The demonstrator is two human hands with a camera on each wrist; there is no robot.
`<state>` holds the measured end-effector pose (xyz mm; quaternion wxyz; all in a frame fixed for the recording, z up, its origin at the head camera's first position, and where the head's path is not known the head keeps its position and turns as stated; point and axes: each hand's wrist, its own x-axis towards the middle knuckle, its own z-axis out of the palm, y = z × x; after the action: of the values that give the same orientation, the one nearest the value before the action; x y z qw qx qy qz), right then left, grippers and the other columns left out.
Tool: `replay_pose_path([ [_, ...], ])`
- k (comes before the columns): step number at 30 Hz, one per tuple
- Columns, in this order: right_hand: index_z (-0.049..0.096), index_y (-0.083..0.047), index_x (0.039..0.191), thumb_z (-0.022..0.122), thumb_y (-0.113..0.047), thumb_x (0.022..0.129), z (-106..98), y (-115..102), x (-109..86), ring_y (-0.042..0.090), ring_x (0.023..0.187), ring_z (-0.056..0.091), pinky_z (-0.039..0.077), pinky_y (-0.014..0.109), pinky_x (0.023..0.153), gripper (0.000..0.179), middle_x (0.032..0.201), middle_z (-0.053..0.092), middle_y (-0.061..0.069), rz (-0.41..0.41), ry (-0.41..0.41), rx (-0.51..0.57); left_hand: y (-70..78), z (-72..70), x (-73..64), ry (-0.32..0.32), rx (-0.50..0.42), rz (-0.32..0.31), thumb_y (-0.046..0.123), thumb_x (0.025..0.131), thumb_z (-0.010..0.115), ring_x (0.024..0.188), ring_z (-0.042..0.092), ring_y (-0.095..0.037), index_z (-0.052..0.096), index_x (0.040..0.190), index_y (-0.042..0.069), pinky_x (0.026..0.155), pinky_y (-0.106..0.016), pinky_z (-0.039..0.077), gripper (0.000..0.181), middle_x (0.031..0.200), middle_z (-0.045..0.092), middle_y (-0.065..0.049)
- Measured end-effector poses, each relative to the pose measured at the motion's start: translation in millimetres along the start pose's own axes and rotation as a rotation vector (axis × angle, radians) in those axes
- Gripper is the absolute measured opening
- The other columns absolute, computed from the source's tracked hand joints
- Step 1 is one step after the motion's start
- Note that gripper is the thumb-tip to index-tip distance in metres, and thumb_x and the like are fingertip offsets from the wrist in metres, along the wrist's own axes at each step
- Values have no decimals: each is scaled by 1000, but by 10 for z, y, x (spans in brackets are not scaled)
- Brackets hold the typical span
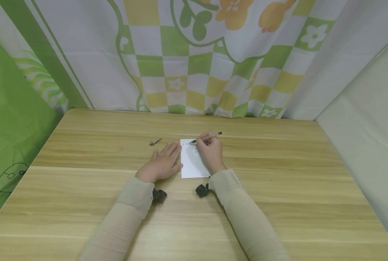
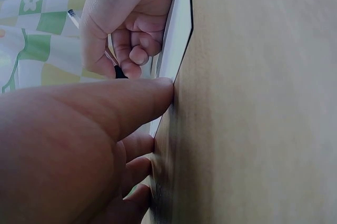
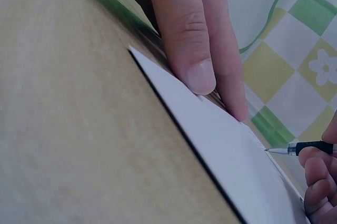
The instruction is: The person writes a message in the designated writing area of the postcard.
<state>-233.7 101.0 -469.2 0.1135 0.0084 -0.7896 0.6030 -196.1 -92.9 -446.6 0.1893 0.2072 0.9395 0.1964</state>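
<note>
A white sheet of paper (image 1: 191,163) lies on the wooden table, with a few small dark marks near its top left. My right hand (image 1: 211,150) pinches a pen (image 1: 210,137) between thumb and fingers, its tip at the upper part of the sheet. In the right wrist view the pen (image 3: 308,147) shows a dark grip and a pale tip close to the paper (image 3: 210,134). My left hand (image 1: 161,164) rests flat along the sheet's left edge; its thumb and fingertips touch that edge in the left wrist view.
A pen cap (image 1: 155,141) lies on the wooden table (image 1: 278,203), just beyond my left hand. Behind the table's far edge hangs a checked, flowered curtain (image 1: 197,72). Green fabric (image 1: 14,119) hangs at the left, and a pale wall or cloth (image 1: 370,108) stands at the right.
</note>
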Motion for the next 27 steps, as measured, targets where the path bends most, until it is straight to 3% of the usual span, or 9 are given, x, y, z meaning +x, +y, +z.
replay_pose_path([
  [14, 66, -3, 86, 63, -10, 87, -2, 7, -3, 16, 75, 60, 49, 20, 62, 8, 96, 64, 5, 17, -1, 19, 118, -96, -98, -16, -10, -6, 35, 108, 44, 155, -4, -35, 12, 162, 3, 118, -67, -4, 71, 169, 0, -15],
  [27, 66, -5, 85, 62, -12, 87, -1, 10, 3, 16, 75, 61, 50, 22, 63, 8, 94, 65, 5, 32, -5, 12, 112, -91, -95, -14, -5, -8, 37, 108, 44, 155, -4, -34, 12, 162, 4, 119, -66, -4, 72, 170, 0, -14],
])
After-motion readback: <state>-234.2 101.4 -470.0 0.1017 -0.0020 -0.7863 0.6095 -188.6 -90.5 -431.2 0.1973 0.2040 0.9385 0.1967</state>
